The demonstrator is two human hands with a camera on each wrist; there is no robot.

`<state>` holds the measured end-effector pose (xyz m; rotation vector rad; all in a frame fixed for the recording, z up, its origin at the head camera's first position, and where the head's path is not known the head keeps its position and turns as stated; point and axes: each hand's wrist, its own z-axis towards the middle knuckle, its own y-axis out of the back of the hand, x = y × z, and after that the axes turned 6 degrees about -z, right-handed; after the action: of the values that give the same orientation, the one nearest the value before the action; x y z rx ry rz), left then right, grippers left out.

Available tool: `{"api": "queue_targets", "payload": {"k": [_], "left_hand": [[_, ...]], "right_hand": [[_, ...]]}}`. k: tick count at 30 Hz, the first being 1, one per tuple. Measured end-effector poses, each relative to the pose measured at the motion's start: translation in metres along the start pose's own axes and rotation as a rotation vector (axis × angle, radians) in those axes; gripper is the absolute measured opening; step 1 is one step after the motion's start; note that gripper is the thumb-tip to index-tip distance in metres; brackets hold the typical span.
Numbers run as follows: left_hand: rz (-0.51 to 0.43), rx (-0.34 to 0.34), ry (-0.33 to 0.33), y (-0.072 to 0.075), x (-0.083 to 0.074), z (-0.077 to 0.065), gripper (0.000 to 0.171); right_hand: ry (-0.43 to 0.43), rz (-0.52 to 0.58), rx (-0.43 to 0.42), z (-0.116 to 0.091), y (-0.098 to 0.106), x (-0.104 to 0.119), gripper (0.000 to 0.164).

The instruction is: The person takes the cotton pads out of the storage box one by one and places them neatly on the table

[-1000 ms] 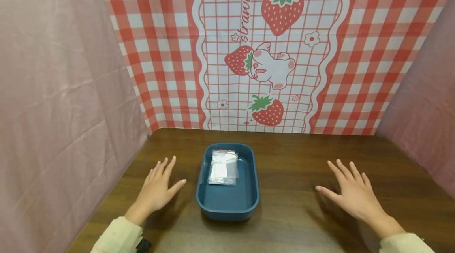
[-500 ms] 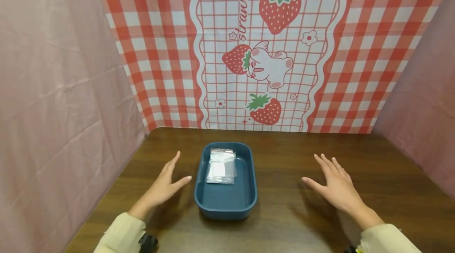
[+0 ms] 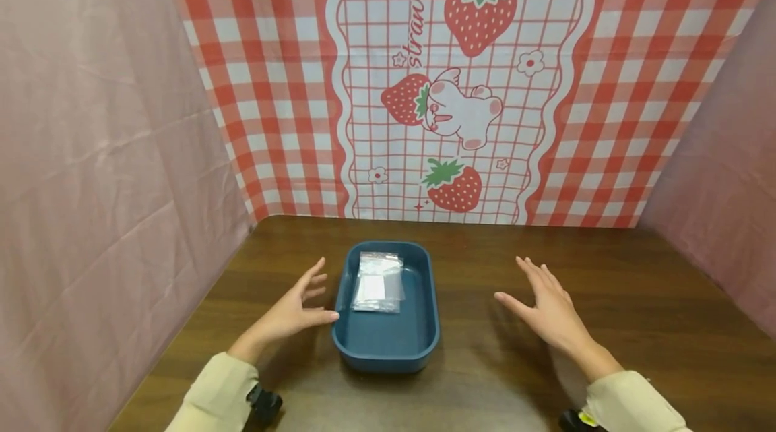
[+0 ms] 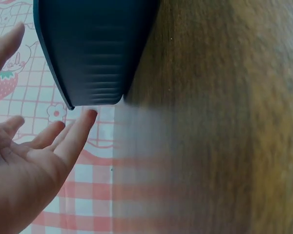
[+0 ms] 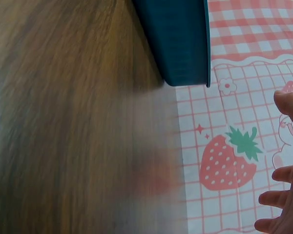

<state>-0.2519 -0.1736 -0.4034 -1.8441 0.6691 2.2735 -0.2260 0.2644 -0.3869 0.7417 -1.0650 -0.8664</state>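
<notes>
A blue rectangular bin (image 3: 386, 344) stands on the wooden table, left of the middle in the head view. Inside it, toward the back left, lies a small stack of clear plastic bags (image 3: 378, 282) with a white patch. My left hand (image 3: 292, 311) is just left of the bin, fingers spread and thumb tip right at the rim; it holds nothing. Well to the right of the bin, my right hand (image 3: 550, 311) hovers over the table with fingers extended and nothing in it. Both wrist views show the bin's ribbed outer side (image 4: 95, 53) near the fingers.
The brown wooden table (image 3: 485, 378) reaches back to a red-and-white checked cloth (image 3: 291, 115) printed with strawberries. Pink fabric (image 3: 115, 169) hangs at the left, and more pink fabric (image 3: 721, 203) at the right. A dark wrist device (image 3: 264, 404) shows beside my left sleeve.
Both hands have moved inward toward the bin, the left one to the right until its thumb reaches the rim, the right one to the left. The bin and bags stay put.
</notes>
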Motion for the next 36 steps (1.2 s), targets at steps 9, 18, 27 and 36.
{"api": "queue_targets", "payload": {"k": [9,18,27,36], "left_hand": [[-0.116,0.043,0.113,-0.001,0.005,0.001,0.089],[-0.279,0.145,0.138,-0.004,0.006,0.006,0.08],[-0.292,0.151,0.177,-0.011,0.007,0.009,0.076],[-0.316,0.151,0.176,-0.011,0.009,0.01,0.078]], "right_hand": [[-0.018,0.103,-0.002,0.012,-0.009,0.014,0.082],[-0.051,0.198,0.039,0.025,-0.019,0.028,0.08],[-0.086,0.305,0.066,0.038,-0.028,0.043,0.079],[-0.107,0.398,0.095,0.056,-0.033,0.06,0.083]]}}
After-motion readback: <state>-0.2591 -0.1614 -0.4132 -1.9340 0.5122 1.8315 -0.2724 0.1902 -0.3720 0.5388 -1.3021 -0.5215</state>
